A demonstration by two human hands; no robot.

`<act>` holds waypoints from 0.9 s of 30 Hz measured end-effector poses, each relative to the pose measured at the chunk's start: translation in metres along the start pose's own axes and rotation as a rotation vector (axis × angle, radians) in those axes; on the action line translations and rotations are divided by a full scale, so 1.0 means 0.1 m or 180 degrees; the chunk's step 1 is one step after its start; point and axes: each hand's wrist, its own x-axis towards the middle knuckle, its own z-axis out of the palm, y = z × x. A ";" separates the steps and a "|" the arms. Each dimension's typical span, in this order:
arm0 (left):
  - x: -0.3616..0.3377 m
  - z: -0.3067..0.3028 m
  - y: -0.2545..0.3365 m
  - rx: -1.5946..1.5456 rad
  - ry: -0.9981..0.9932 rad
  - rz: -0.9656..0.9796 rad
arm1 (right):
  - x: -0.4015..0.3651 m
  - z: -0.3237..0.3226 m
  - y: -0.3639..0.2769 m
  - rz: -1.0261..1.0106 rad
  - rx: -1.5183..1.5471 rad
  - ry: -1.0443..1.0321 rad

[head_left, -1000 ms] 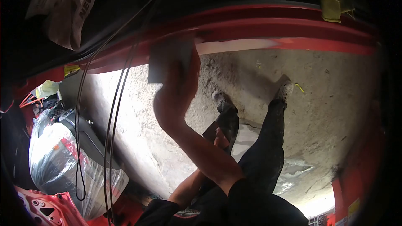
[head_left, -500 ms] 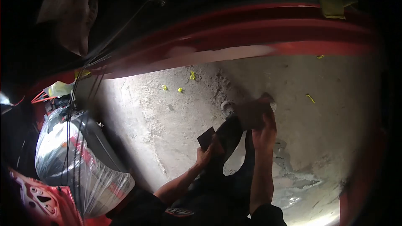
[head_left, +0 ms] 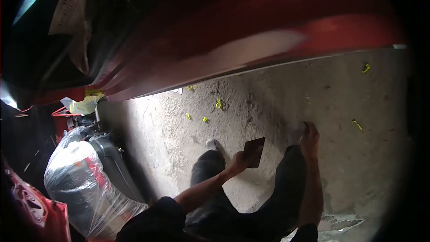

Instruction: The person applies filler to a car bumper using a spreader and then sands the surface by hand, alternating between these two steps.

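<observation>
Left hand [head_left: 238, 163]: I see it gripping dark sheet [head_left: 255, 153] by one edge, presumably leaving its face unobstructed | Right hand [head_left: 310, 140]: curled; grasp, I cannot tell.

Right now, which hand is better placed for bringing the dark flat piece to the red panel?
Likely the left hand: it holds the dark flat piece, and the right hand is apart from that piece.
</observation>
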 end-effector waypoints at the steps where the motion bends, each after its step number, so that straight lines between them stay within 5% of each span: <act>1: 0.22 -0.03 -0.13 0.0056 -0.0025 0.0219 | 0.07 0.08 0.11 -0.0129 -0.0113 -0.0018; 5: 0.96 -0.31 -0.52 0.0042 -0.0260 0.0638 | -0.03 0.43 0.36 -0.1112 -0.0874 0.0023; 9: 1.41 -0.63 -0.92 0.0323 0.0011 0.0731 | 0.02 0.59 -0.14 -0.0797 -0.0407 -0.0279; 12: 1.35 -0.66 -0.98 -0.2439 0.0454 0.0733 | 0.00 0.80 -0.70 -0.1137 -0.0297 -0.0032; 14: 1.13 -0.85 -0.84 -0.2397 0.0696 0.0835 | -0.08 1.00 -0.96 -0.1359 -0.0427 0.0138; 17: 0.52 -1.26 -0.59 -0.2835 0.0235 0.1085 | -0.20 1.38 -1.15 -0.1209 -0.0405 0.0205; 21: -0.15 -2.03 -0.70 -0.1852 -0.0218 0.1599 | -0.37 1.86 -1.09 -0.1176 -0.0579 0.0332; 24: -0.04 -2.75 -0.81 -0.0688 -0.1242 0.3397 | -0.63 2.10 -0.97 -0.0763 -0.1126 0.0479; 27: 0.40 -3.11 -0.74 0.0414 -0.1389 0.3404 | -1.00 2.22 -1.21 -0.0518 -0.1375 0.0839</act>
